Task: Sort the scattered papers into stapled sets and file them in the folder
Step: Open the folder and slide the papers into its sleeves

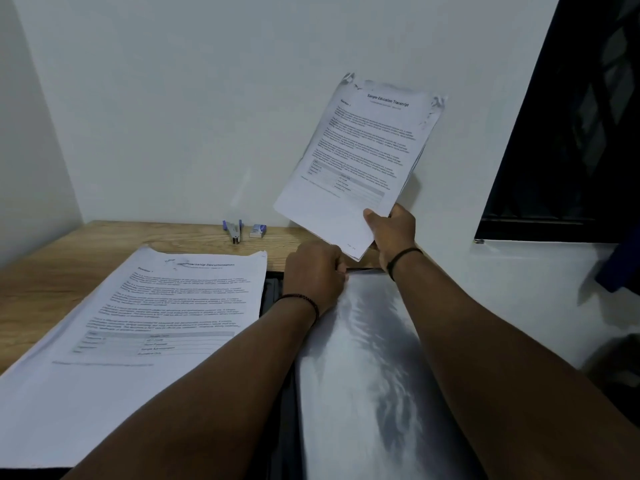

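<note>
My right hand (391, 230) grips the lower corner of a set of papers (356, 157) headed "Sample Education Transcript", held up tilted in front of the wall. My left hand (317, 275) pinches the top edge of a glossy clear sleeve (377, 368) of the open black folder (275, 292), which lies between my forearms. A second set of papers (145, 327), headed "Internship Documentation", lies flat on the wooden desk (52, 268) at the left, overlapping the folder's left edge. A stapler (234, 231) lies at the back of the desk.
A small box of staples (258, 231) sits beside the stapler near the white wall. A dark window frame (568, 126) fills the upper right above a white ledge. Something dark blue (620, 265) hangs at the right edge.
</note>
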